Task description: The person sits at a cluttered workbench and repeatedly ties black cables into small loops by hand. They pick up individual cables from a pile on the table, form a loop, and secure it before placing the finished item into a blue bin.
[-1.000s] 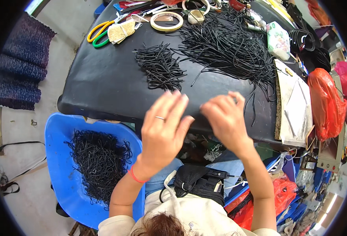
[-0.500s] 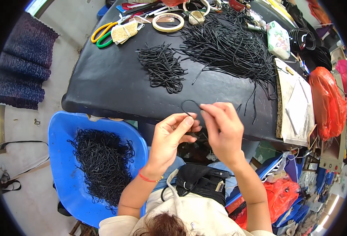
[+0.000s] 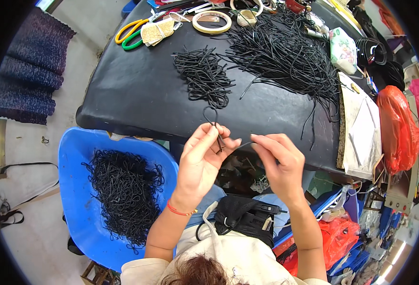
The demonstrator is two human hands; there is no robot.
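Between my hands is a thin black cord (image 3: 210, 109), bent into a small loop that stands up above my left fingers. My left hand (image 3: 203, 149) pinches the crossing of the loop between thumb and fingers. The fingertips of my right hand (image 3: 281, 159) grip the cord's other end, drawn out to the right. Both hands hover at the table's near edge. Just beyond them lies a small pile of folded black cords (image 3: 204, 78). A larger heap of loose, straighter black cords (image 3: 285, 57) spreads to its right.
A blue plastic tub (image 3: 71, 190) at my left holds a tangled mass of black cords (image 3: 124, 194). On the black table (image 3: 128, 90) are scissors (image 3: 129, 35), a tape roll (image 3: 211, 23), a tissue pack (image 3: 342, 50) and a white board (image 3: 359, 128). Red plastic bags (image 3: 397, 128) hang at the right.
The cord's loop now stands upright above my left fingers, where before it arched between both hands. My right hand has moved right and slightly down, drawing the cord's end out.
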